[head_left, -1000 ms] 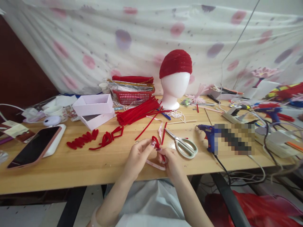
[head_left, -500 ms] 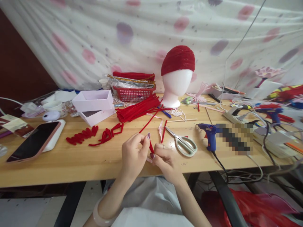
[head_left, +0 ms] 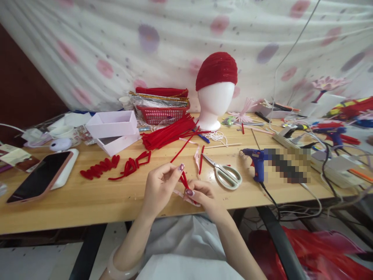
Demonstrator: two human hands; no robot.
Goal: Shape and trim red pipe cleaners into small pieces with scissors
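Near the table's front edge, my left hand (head_left: pixel 159 187) pinches a red pipe cleaner (head_left: pixel 184 180) between thumb and fingers. Its other end is gripped by my right hand (head_left: pixel 206 197), thumb pressed on top. The stem appears folded between the two hands; part of it is hidden by my fingers. A pale pink measuring tape (head_left: pixel 178 193) passes beneath my hands, and whether a finger touches it I cannot tell. Just past my left hand lies a long red stem (head_left: pixel 181 149). Bent red pieces (head_left: pixel 132 166) and a zigzag red coil (head_left: pixel 100 167) rest on the left.
White-handled scissors (head_left: pixel 225 175) lie right of my hands, beside a blue glue gun (head_left: pixel 258 163) with its cord. Behind are a bundle of red stems (head_left: pixel 167 134), a red basket (head_left: pixel 163 115) and a foam head (head_left: pixel 215 101) in a red cap. A phone (head_left: pixel 40 177) sits left.
My hands have drawn slightly apart, with more of the folded red pipe cleaner showing between them. More of the measuring tape shows below them. The whole view has shifted a little.
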